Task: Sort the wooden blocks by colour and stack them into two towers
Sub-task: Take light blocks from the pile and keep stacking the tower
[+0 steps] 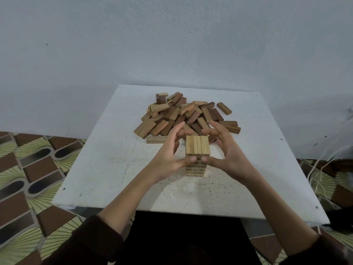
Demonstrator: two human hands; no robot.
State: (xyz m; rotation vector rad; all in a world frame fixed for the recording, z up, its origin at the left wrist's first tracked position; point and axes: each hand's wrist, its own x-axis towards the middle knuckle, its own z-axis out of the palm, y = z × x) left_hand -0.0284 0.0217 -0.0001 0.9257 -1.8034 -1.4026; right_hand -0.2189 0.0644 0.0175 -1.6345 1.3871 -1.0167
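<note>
two grips released; left hand (170,155) and right hand (227,155) flank the pale tower (197,148), thumbs (188,160) touching it

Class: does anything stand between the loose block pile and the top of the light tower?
Nothing but the person's own hands. The left hand and right hand flank the tower, fingers arching toward the pile; the top is bare.

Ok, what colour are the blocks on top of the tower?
Pale, light wood, all three top blocks; the head view shows it best.
</note>
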